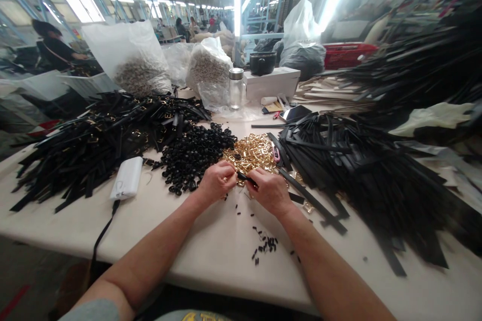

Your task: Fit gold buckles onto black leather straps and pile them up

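Observation:
My left hand (216,180) and my right hand (271,190) meet at the middle of the table, fingers pinched on the two ends of a short black strap (244,177). Parts of the strap are hidden by the fingers. Just beyond them lies a heap of gold buckles (258,150). A mound of small black loops (196,153) spreads beside my left hand. Long black straps (339,155) are piled to the right of my right hand. Nearer to me, several tiny black pieces (266,245) are scattered on the tabletop (211,256).
Black straps with gold buckles (113,130) cover the left side. A white box-shaped device (127,179) with a cord lies in front of them. Behind stand a glass bottle (236,94), filled plastic bags (209,67) and a white box (271,83). Another person (56,47) sits far left.

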{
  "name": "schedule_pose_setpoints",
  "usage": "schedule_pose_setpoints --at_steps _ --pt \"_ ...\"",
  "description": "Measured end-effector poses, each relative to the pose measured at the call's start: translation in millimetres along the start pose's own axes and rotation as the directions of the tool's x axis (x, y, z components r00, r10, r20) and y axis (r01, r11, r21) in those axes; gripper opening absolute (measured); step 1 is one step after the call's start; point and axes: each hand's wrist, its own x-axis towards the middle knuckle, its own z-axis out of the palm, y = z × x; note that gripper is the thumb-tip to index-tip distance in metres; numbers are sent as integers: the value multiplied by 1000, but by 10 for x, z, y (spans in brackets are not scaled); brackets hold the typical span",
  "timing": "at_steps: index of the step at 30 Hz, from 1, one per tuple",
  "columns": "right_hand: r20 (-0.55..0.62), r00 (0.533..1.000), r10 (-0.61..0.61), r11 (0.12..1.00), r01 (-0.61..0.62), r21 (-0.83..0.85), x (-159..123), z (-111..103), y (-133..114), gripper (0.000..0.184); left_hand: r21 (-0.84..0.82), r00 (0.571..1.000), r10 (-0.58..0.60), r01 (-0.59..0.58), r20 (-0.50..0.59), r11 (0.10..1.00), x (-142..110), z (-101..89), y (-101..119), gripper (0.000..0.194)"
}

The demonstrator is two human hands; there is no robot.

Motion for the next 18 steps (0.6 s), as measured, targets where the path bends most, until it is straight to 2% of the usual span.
schedule_pose_setpoints --at_steps 2,4,6,8,11,14,16,18 --pt "-1 1000 17 999 -17 42 -1 9 -10 14 -11 1000 13 -13 -12 1000 -5 13 18 21" --pt "-11 999 33 992 -31 119 -1 10 -27 12 -88 999 -19 17 -29 996 -13 42 22 14" --pt "-30 998 49 978 -42 206 -1 4 -45 8 -257 994 -105 92 -36 962 -20 78 16 6" --pt "-56 996 68 960 -50 275 1 -6 -57 6 -457 977 -210 178 -20 871 -22 102 7 15" --pt "-80 992 101 937 -68 343 3 -18 -58 6 -648 941 -332 293 65 703 -12 96 1 27" --pt "-65 991 116 924 -84 372 3 -14 -52 6 -695 884 -402 444 238 566 0 76 13 34" --pt "-57 992 116 925 -87 369 3 -1 -50 6 -689 861 -399 497 315 528 1 85 26 35" --pt "-55 991 119 925 -91 368 5 16 -51 6 -696 867 -383 488 317 527 -2 112 39 35"
